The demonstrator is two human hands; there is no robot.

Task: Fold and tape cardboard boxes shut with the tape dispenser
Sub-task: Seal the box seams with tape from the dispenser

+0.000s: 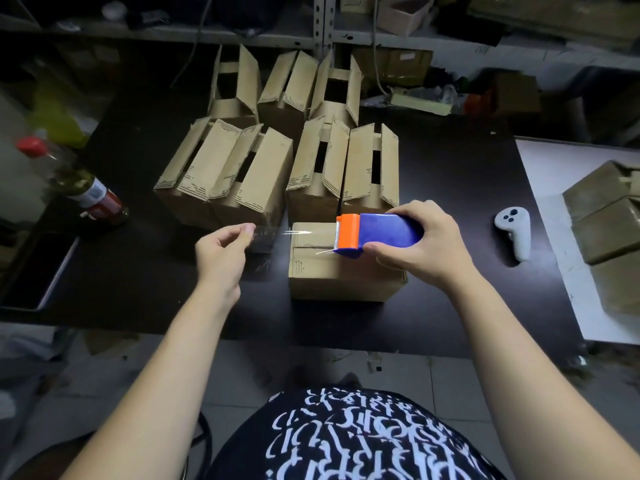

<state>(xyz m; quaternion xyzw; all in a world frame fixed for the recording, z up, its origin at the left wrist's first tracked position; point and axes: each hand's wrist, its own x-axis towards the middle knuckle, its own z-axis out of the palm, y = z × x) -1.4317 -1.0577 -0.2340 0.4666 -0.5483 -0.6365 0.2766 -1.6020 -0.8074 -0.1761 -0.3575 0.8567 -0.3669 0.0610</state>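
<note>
A small cardboard box with its top flaps folded shut sits near the front of the dark table. Above its top, my right hand grips a blue tape dispenser with an orange cutter head. A strip of clear tape stretches from the dispenser leftward past the box's left edge. My left hand pinches the free end of that tape between thumb and fingers, left of the box.
Several open-flapped cardboard boxes stand in two rows behind the taped box. A bottle with a red cap lies at the left. A white controller rests at the right, beside a white board holding flattened cardboard.
</note>
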